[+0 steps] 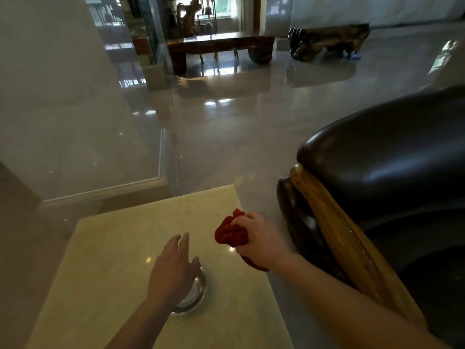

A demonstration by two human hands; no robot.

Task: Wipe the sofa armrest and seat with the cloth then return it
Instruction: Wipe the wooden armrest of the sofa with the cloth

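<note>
My right hand is closed around a bunched red cloth, held just above the right edge of a pale stone side table. My left hand hovers flat with fingers apart over a glass ashtray on that table. To the right stands the dark leather sofa: its rounded armrest with a curved wooden trim, and part of the seat at the lower right.
A glossy tiled floor spreads ahead. A marble wall and column base rise at the left. Farther off stand a dark wooden table and a carved root bench.
</note>
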